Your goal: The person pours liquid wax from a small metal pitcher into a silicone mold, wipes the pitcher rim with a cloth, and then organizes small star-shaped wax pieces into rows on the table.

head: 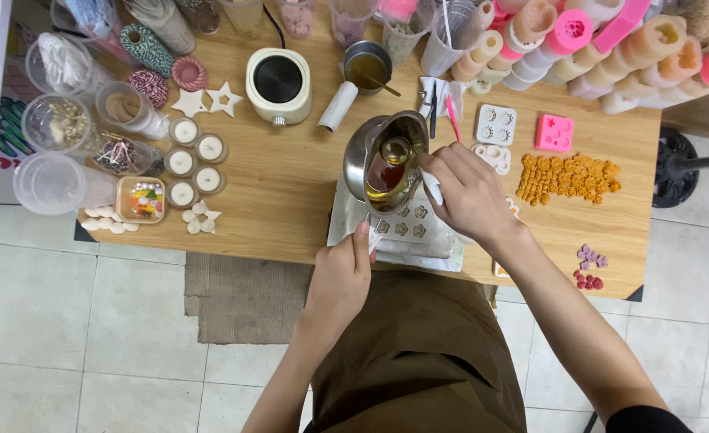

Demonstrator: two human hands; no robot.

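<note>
Both bare forearms reach far; the left grip (342, 273) is closed with thumb raised, the right grip (471, 192) curled shut.

The right hand (471, 192) tilts a steel pouring pot (382, 156) of amber liquid over the flower mould (407, 228); the left hand (342, 273) steadies the mould's near edge.

Pouring pot (382, 152) – shiny metal; table (290, 208) – matt wood; pink mould (554, 132) – soft-looking silicone.

White hotplate (278, 82) behind five white candles (192, 163); orange wax pieces (568, 178) beside pink mould (554, 132).
</note>
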